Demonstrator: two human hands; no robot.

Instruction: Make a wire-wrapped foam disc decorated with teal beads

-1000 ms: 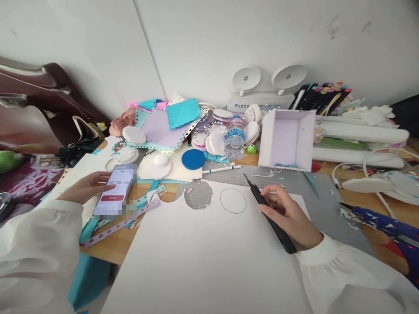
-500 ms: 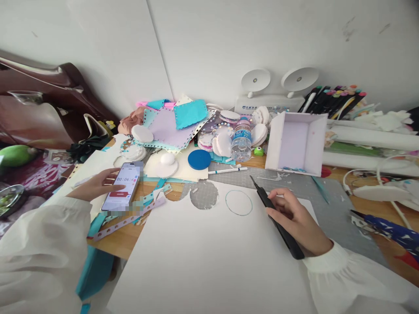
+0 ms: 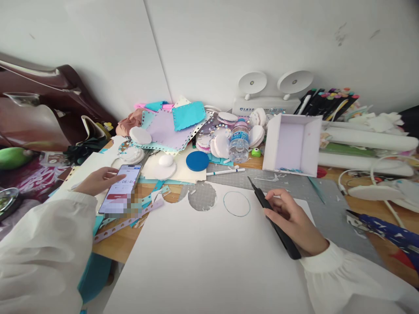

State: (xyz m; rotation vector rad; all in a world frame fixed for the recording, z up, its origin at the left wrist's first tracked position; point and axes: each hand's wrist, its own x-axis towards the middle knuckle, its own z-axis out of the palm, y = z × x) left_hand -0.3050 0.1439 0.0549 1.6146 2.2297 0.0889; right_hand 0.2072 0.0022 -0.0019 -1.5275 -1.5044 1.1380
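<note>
Phone under left hand, black tool in right hand

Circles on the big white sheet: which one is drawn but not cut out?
The green-outlined circle, nearest the right hand. The round hole and the edge notch to its left are both cut away.

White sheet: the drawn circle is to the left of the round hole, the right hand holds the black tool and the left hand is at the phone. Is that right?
Not quite: in the head view, the drawn circle is to the right of the round hole in the white sheet. The rest stands.
</note>
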